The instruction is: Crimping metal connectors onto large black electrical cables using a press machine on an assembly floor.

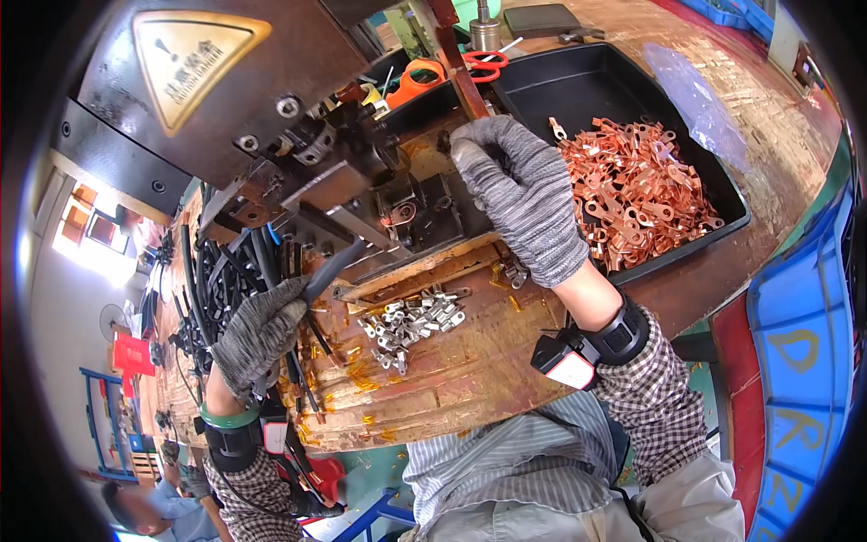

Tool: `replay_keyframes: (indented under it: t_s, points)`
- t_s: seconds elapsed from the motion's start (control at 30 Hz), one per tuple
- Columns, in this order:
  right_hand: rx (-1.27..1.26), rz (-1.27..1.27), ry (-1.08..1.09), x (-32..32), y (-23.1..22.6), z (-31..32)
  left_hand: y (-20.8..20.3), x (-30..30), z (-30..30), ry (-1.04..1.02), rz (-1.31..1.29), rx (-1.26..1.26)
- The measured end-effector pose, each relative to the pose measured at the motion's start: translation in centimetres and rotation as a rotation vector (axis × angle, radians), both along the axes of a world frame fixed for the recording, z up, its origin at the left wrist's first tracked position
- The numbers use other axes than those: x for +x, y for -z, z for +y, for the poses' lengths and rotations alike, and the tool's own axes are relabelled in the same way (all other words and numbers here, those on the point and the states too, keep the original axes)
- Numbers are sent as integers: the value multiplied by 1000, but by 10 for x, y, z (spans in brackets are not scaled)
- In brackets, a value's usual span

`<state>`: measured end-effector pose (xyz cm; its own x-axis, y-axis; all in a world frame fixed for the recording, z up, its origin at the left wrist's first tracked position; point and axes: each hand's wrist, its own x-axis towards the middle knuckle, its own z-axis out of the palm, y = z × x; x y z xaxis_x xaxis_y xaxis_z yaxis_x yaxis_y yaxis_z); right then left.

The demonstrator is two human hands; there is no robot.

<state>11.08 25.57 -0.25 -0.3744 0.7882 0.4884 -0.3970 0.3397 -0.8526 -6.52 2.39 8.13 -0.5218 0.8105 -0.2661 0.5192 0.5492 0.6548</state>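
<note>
Press [244, 99] foremost, left hand [259, 334] pinches dark strip [334, 271], right hand [521, 194] curls.

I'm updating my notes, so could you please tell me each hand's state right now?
Left hand: closed, holding a dark strip.
Right hand: curled; whether it holds anything cannot be told.

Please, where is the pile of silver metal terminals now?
In the head view, the silver terminals lie piled near the centre on the wooden table, right of the left gloved hand.
</note>
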Motion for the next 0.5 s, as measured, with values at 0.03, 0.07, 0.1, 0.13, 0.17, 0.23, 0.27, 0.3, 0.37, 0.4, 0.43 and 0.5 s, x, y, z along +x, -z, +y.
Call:
replay_keyframes:
  t_s: [0.03,0.07,0.1,0.13,0.17,0.23,0.27,0.3,0.37,0.4,0.43,0.5]
  points:
    - [62,-3,57,0,0,2,2,0,0,-1,2,4]
    - [66,-1,55,1,0,3,3,0,0,-1,-1,13]
    - [80,21,92,2,1,5,4,1,1,2,-5,21]
    - [95,42,129,3,0,6,3,4,2,1,-4,25]
    - [84,24,126,6,-1,7,1,8,3,2,-59,36]
    - [46,10,102,9,-2,3,2,13,-2,-46,-113,2]
    - [6,-5,80,10,-2,0,2,18,-3,-40,-168,-5]
    - [26,-36,42,11,-6,-13,6,17,-14,67,-50,30]
    - [119,-115,-141,20,-1,-34,19,19,-24,194,188,7]
    - [233,-211,-164,22,5,-48,20,29,-26,198,179,-24]
    - [337,-316,-237,29,11,-55,24,36,-25,268,208,46]
    - [446,-482,-330,45,19,-69,40,43,-26,403,348,122]
